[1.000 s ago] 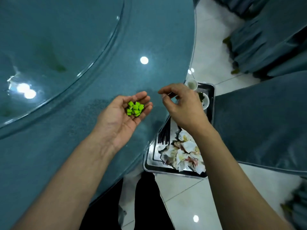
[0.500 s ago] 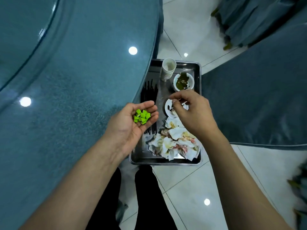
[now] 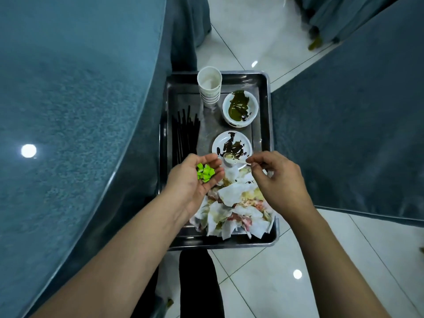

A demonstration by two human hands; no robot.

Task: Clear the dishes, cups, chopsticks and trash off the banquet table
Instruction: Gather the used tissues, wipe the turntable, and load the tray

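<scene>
My left hand (image 3: 191, 188) is palm up over the near left part of the metal tray (image 3: 266, 115), its fingers curled round several small green pieces (image 3: 205, 172). My right hand (image 3: 280, 180) pinches the handle of a small white spoon (image 3: 228, 159) whose bowl lies on the sauce-smeared small plate (image 3: 231, 143). Also on the tray are a stack of paper cups (image 3: 209, 88), a white bowl with green-brown sauce (image 3: 239, 109), black chopsticks (image 3: 184, 134) and a heap of crumpled soiled napkins (image 3: 236, 210).
The glass-topped banquet table (image 3: 80, 99) with its teal cloth fills the left side. Another teal cloth (image 3: 348, 125) hangs at the right of the tray. White floor tiles (image 3: 252, 283) show below, with my dark trouser legs (image 3: 197, 285) under the tray.
My view has swung from the table to the tray. Both hands moved over the tray, the left still holding the green pieces. The right hand now pinches the spoon on the plate.
</scene>
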